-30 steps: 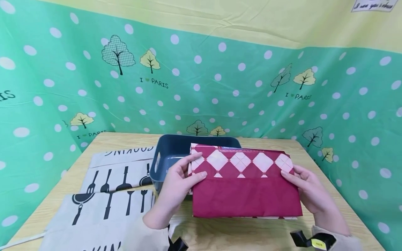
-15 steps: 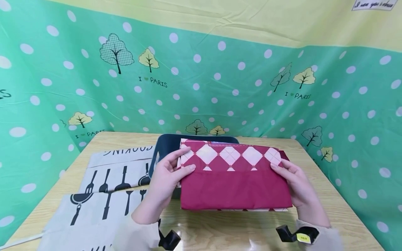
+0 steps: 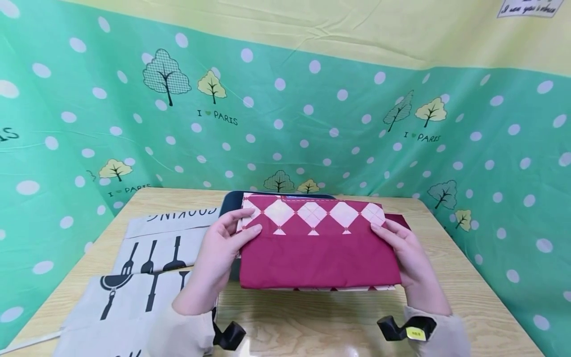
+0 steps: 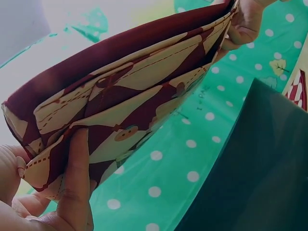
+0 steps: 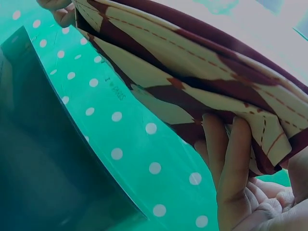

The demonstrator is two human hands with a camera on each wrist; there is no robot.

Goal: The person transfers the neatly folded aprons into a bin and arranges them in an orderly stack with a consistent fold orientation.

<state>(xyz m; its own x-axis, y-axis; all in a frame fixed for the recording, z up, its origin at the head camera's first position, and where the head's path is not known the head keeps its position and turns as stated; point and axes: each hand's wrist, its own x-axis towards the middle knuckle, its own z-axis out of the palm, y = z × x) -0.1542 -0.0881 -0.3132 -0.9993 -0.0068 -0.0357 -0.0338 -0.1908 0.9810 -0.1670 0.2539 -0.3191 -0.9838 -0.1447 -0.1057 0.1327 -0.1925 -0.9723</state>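
Note:
Both hands hold a folded maroon cloth [image 3: 318, 260] with a band of white diamonds along its top, up in front of the bin. My left hand [image 3: 218, 250] pinches its left end, thumb on the near face and fingers behind. At the other end my right hand [image 3: 412, 258] grips it the same way. The left wrist view shows several stacked layers of the cloth [image 4: 139, 84] and its stitched edges. Behind it stands a dark blue plastic bin [image 3: 231, 202], mostly hidden by the cloth; its inside cannot be seen in the head view.
On the left of the wooden table [image 3: 285, 317] lie two pale folded cloths with kitchen-utensil prints, a rear one [image 3: 156, 243] and a near one [image 3: 120, 307] with a strap. Another maroon cloth [image 3: 399, 219] shows behind the right hand. A polka-dot curtain [image 3: 285, 124] hangs around the table.
Both hands have carried the maroon cloth left and slightly upward, so it covers more of the bin. More of the other maroon cloth at the right has come into sight.

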